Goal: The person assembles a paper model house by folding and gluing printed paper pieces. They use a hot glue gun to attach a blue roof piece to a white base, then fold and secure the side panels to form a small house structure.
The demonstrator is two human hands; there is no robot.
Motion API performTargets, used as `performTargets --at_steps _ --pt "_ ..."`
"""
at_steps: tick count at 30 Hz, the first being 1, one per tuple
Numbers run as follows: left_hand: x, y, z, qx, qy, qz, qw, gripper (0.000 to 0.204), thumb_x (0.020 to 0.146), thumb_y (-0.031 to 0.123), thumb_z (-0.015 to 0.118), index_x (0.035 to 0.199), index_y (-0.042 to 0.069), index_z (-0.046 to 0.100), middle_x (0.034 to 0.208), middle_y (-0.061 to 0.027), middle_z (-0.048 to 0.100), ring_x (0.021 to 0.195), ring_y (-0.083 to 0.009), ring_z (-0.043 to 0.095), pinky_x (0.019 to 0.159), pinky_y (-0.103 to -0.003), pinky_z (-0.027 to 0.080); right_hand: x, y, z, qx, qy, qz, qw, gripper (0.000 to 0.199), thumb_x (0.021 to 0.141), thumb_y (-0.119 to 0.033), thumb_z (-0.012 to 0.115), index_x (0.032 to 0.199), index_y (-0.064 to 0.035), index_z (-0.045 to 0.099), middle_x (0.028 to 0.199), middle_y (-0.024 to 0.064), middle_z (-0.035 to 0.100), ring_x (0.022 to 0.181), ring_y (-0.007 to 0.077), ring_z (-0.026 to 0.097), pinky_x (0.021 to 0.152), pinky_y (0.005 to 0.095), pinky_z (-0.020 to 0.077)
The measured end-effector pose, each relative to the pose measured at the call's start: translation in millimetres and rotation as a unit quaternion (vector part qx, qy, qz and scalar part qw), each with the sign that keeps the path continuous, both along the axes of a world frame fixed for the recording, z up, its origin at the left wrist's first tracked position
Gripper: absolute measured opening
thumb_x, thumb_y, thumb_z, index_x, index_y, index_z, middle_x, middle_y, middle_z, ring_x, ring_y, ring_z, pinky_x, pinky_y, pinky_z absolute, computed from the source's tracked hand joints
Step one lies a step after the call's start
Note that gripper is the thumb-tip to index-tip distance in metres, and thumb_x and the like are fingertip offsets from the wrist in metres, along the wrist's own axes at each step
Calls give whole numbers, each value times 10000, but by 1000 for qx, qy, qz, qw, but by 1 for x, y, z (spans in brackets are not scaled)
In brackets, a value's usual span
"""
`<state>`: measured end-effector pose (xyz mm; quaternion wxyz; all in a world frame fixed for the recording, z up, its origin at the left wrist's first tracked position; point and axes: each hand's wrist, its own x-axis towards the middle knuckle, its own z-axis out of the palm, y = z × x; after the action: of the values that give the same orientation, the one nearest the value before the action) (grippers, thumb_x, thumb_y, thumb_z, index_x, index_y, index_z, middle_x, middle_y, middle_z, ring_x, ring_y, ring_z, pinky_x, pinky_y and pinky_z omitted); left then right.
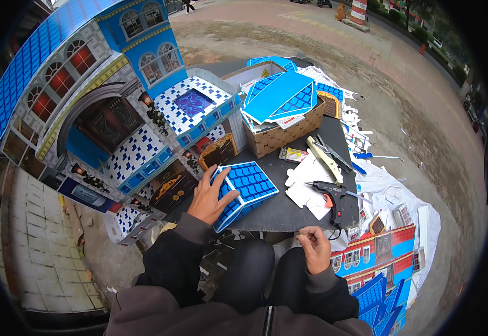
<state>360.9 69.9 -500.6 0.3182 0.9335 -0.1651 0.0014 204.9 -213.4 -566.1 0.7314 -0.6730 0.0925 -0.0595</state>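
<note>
My left hand (207, 199) rests on a small blue roof piece (250, 183) with a tile pattern and white edges. Its fingers are spread over the left end of the piece, which sits tilted on the dark table (288, 219). Near the table's front edge, my right hand (315, 249) is closed with thumb and fingertips together; whatever they may pinch is too small to make out. Beyond it lies a black glue gun (335, 197) with an orange trigger, beside white cut-out pieces (310, 178) and a cream-handled tool (325, 159).
A large model house (87, 106) with blue roof and walls stands at left. A brown box (280, 137) holding blue roof parts is at the table's back. White scraps and printed panels (381, 252) lie at right on a white sheet (431, 224).
</note>
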Motion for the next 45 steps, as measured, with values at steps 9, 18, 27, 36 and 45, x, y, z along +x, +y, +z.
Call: performTargets --at_steps 9,18,27,36,45 --pt "-25 -3 3 3 42 28 999 769 1020 540 606 1596 75 393 1578 -308 301 1408 -488 434 1133 -493 409 -21 3 1 75 -1 40 996 170 1004 31 594 1174 16 592 1107 55 637 1061 117 630 955 263 479" --pt "-52 -31 26 -20 -80 26 996 715 994 449 686 1515 3 483 1579 -286 324 1376 -466 440 1123 -537 388 -18 1 6 395 -51 52 916 131 968 19 584 1098 7 601 995 58 606 952 144 611 1077 418 478" --pt "-83 -59 38 -24 -92 -76 993 629 962 362 738 1470 45 546 1533 -218 427 1332 -407 484 1110 -499 390 -24 4 32 428 -5 21 904 228 915 41 589 1140 4 578 1027 79 574 989 175 579 1126 443 445" --pt "-76 -35 40 -64 -107 -47 991 503 982 308 720 1393 34 625 1491 -209 483 1328 -391 520 1106 -479 420 -27 7 23 427 -16 34 904 187 969 2 655 1139 -20 581 1029 64 595 1007 164 608 993 360 512" --pt "-42 6 18 -65 -111 18 991 434 1026 304 655 1365 32 640 1439 -227 526 1321 -390 521 1116 -461 398 -34 11 15 346 -3 55 937 200 961 -4 668 1144 14 591 1052 74 600 980 158 614 963 344 522"
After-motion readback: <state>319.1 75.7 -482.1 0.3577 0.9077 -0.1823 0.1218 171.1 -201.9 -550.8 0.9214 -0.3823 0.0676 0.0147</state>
